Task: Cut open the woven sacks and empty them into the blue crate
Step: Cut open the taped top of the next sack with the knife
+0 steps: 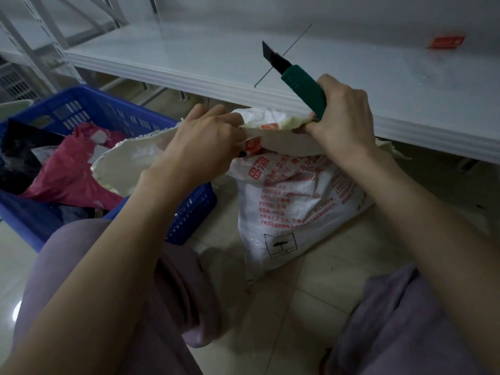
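1. I see the woven sack standing on the tiled floor at the centre, white with red print, just right of the blue crate and below the front edge of a white shelf
2. My left hand pinches the crumpled top edge of the sack, fingers curled into the fabric
3. My right hand is wrapped round the green handle of the utility knife and is also pressed against the sack's top edge on the right; the dark blade sticks up and to the far left, clear of the fabric
4. A white flap with a frayed edge stretches left from the left hand over the crate's rim; I cannot tell whether it belongs to this sack
5. Inside the crate lie a pink bag and, further left, a black bag
6. A red label lies on the shelf, far right
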`<state>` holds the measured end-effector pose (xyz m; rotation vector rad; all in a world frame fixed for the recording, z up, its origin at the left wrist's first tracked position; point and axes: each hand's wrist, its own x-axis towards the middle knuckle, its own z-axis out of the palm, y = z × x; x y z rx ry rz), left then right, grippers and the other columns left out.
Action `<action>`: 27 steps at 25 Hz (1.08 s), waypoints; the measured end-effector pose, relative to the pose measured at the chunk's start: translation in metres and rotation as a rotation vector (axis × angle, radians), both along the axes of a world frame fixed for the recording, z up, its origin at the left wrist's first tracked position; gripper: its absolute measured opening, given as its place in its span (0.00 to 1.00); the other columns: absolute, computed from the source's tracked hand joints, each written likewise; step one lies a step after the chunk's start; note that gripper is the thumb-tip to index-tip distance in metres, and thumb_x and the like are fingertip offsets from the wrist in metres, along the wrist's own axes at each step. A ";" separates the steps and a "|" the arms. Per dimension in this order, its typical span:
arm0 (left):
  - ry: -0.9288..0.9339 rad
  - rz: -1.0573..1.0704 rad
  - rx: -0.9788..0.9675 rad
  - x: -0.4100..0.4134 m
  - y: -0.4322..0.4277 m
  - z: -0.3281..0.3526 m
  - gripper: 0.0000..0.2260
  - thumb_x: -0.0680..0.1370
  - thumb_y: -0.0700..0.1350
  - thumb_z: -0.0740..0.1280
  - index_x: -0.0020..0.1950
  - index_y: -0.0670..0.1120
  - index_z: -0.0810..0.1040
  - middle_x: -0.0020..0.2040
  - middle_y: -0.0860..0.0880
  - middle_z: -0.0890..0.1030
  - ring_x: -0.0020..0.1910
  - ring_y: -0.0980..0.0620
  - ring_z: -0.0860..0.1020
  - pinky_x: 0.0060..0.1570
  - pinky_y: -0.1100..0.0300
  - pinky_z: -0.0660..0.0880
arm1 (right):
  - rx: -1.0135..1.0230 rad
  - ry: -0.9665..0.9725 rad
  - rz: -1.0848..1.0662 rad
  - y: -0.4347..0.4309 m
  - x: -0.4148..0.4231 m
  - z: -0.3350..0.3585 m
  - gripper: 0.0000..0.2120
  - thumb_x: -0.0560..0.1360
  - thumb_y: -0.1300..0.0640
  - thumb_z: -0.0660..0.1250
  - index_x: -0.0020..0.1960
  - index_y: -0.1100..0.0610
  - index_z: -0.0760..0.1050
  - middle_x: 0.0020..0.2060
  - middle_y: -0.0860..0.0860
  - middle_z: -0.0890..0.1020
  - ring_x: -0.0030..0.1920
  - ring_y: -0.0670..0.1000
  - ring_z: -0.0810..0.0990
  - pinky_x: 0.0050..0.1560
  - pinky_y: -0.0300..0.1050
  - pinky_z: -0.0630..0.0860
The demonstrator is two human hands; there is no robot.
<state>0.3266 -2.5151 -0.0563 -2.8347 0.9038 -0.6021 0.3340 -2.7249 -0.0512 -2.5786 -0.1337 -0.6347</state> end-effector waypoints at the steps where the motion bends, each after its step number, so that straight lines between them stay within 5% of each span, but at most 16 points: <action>1: -0.008 0.012 -0.009 -0.001 0.002 0.002 0.11 0.78 0.47 0.63 0.56 0.47 0.80 0.53 0.50 0.77 0.54 0.47 0.71 0.52 0.54 0.62 | 0.039 0.031 0.024 -0.001 0.000 0.002 0.17 0.69 0.60 0.74 0.55 0.59 0.72 0.46 0.54 0.79 0.46 0.54 0.77 0.38 0.41 0.65; 5: -0.032 0.054 -0.017 -0.008 0.010 -0.001 0.13 0.76 0.47 0.64 0.55 0.42 0.81 0.53 0.45 0.78 0.53 0.43 0.72 0.50 0.51 0.64 | 0.152 0.368 0.233 -0.013 -0.008 0.011 0.20 0.61 0.49 0.79 0.43 0.51 0.71 0.40 0.45 0.79 0.39 0.45 0.77 0.39 0.37 0.72; 8: -0.036 0.063 -0.032 -0.008 0.010 0.000 0.12 0.75 0.46 0.66 0.54 0.42 0.81 0.53 0.45 0.78 0.52 0.43 0.73 0.49 0.51 0.65 | 0.302 0.372 0.268 -0.014 -0.009 0.012 0.16 0.65 0.45 0.76 0.42 0.52 0.73 0.43 0.47 0.80 0.42 0.47 0.78 0.44 0.38 0.75; 10: -0.050 0.044 -0.031 -0.008 0.008 0.000 0.11 0.75 0.45 0.67 0.52 0.41 0.82 0.52 0.45 0.79 0.52 0.42 0.73 0.49 0.51 0.65 | 0.358 0.337 0.243 -0.008 -0.003 0.011 0.19 0.66 0.45 0.75 0.48 0.57 0.75 0.43 0.47 0.80 0.42 0.45 0.78 0.42 0.33 0.74; 15: -0.080 -0.008 0.005 -0.012 0.004 -0.001 0.08 0.72 0.43 0.69 0.49 0.41 0.83 0.50 0.44 0.79 0.50 0.41 0.75 0.47 0.48 0.66 | 0.153 0.491 0.234 0.009 0.007 -0.001 0.24 0.68 0.44 0.73 0.58 0.56 0.73 0.51 0.49 0.81 0.49 0.51 0.79 0.42 0.41 0.73; 19: -0.076 -0.006 0.044 -0.010 0.006 -0.005 0.08 0.71 0.42 0.72 0.48 0.43 0.83 0.49 0.45 0.80 0.48 0.42 0.75 0.47 0.48 0.67 | 0.255 0.603 0.207 0.025 0.015 -0.013 0.14 0.68 0.56 0.75 0.45 0.55 0.70 0.48 0.53 0.82 0.50 0.53 0.81 0.48 0.48 0.78; 21: -0.059 0.007 0.053 -0.009 0.008 -0.009 0.08 0.70 0.42 0.73 0.48 0.43 0.83 0.48 0.46 0.80 0.48 0.42 0.75 0.46 0.49 0.67 | 0.265 0.588 0.150 0.029 0.020 -0.013 0.15 0.68 0.62 0.75 0.44 0.54 0.68 0.49 0.52 0.82 0.51 0.51 0.81 0.48 0.45 0.78; 24: -0.015 0.058 0.050 -0.008 0.014 -0.011 0.10 0.71 0.43 0.73 0.51 0.44 0.82 0.52 0.45 0.79 0.52 0.42 0.74 0.50 0.49 0.66 | 0.410 0.509 0.129 0.031 0.026 -0.004 0.15 0.69 0.66 0.73 0.42 0.53 0.68 0.46 0.49 0.82 0.43 0.43 0.81 0.32 0.32 0.75; 27: 0.044 0.053 0.045 -0.007 0.009 -0.010 0.09 0.72 0.43 0.72 0.52 0.46 0.83 0.59 0.43 0.74 0.57 0.41 0.71 0.53 0.47 0.66 | 0.511 0.207 0.077 0.029 0.032 0.012 0.15 0.70 0.66 0.73 0.43 0.51 0.68 0.44 0.49 0.82 0.41 0.41 0.81 0.31 0.25 0.72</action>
